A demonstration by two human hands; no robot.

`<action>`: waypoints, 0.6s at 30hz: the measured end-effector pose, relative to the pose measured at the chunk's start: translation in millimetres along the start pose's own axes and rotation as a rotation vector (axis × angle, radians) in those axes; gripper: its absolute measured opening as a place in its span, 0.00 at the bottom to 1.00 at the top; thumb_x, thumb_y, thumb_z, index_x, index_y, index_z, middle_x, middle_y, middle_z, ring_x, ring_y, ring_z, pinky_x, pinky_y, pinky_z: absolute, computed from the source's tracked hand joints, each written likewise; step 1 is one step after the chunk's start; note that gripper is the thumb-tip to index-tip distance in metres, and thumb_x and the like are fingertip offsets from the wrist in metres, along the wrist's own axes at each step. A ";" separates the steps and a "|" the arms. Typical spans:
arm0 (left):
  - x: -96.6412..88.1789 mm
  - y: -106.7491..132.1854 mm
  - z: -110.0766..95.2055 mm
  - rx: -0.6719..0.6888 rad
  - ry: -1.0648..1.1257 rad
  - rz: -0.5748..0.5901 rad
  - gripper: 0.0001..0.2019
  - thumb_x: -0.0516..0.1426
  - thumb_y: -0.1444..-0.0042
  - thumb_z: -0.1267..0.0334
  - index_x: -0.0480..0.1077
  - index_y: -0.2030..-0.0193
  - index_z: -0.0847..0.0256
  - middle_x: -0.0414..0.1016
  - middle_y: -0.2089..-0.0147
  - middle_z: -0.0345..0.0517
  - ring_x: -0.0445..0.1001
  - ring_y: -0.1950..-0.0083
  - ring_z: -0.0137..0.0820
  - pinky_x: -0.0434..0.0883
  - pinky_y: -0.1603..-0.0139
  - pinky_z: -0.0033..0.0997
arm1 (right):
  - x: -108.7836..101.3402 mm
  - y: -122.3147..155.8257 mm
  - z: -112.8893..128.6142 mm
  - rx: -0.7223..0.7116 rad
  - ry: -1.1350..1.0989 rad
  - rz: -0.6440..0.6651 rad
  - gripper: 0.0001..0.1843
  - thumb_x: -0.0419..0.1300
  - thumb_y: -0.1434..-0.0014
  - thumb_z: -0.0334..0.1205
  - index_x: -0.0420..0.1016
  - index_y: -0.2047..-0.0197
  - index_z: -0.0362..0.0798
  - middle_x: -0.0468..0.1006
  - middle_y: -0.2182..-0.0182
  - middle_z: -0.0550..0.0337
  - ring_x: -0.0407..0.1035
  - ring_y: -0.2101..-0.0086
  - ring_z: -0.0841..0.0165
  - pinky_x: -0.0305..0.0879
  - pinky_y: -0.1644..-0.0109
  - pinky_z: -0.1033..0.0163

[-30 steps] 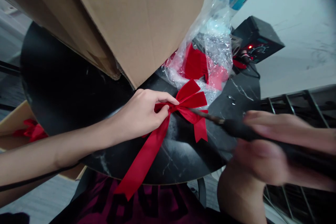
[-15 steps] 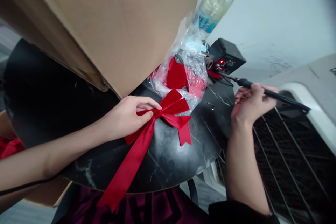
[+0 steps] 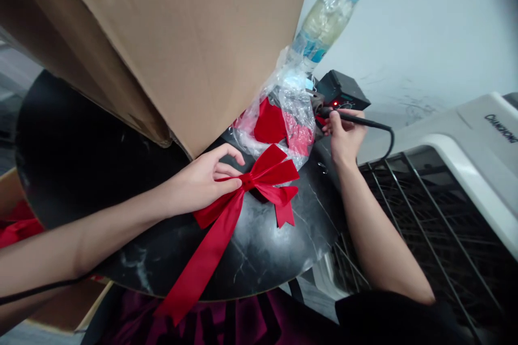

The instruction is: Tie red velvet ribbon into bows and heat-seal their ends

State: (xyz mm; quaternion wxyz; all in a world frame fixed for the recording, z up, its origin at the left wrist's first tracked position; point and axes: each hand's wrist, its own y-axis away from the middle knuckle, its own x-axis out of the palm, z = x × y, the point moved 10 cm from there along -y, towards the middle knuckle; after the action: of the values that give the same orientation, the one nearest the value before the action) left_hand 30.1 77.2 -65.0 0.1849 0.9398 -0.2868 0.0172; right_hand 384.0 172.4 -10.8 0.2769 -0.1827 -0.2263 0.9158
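Note:
A red ribbon bow lies on the black marbled table, its long tail hanging over the front edge. My left hand pinches the bow's left side by the centre knot, thumb and fingers together, index finger raised. Farther back on the right, my right hand grips a black soldering iron by its handle. The iron's tip end is at a round metal holder; I cannot see the tip itself. Beside it sits the black soldering station with a red light lit.
A tall cardboard box stands across the back left of the table. A clear plastic bag with red pieces and two bottles are behind the bow. A white heater with a wire grille borders the right.
My right hand has moved left and away from me, bringing the soldering iron to the holder. My left index finger has lifted off the bow. The view has shifted slightly.

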 end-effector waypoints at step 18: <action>11.2 12.8 -10.4 -0.136 0.123 0.140 0.09 0.65 0.35 0.61 0.81 0.51 0.60 0.88 0.60 0.45 0.84 0.64 0.25 0.75 0.63 0.19 | -39.4 88.6 116.5 -0.039 0.481 0.116 0.11 0.68 0.39 0.44 0.84 0.54 0.50 0.82 0.69 0.57 0.74 0.68 0.63 0.73 0.52 0.53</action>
State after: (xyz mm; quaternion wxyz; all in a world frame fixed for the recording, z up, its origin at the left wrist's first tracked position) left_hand 33.3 65.2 -49.5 0.2640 0.8999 -0.3405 0.0682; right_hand 323.5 46.7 48.6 0.2661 -0.4133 -0.1607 0.8559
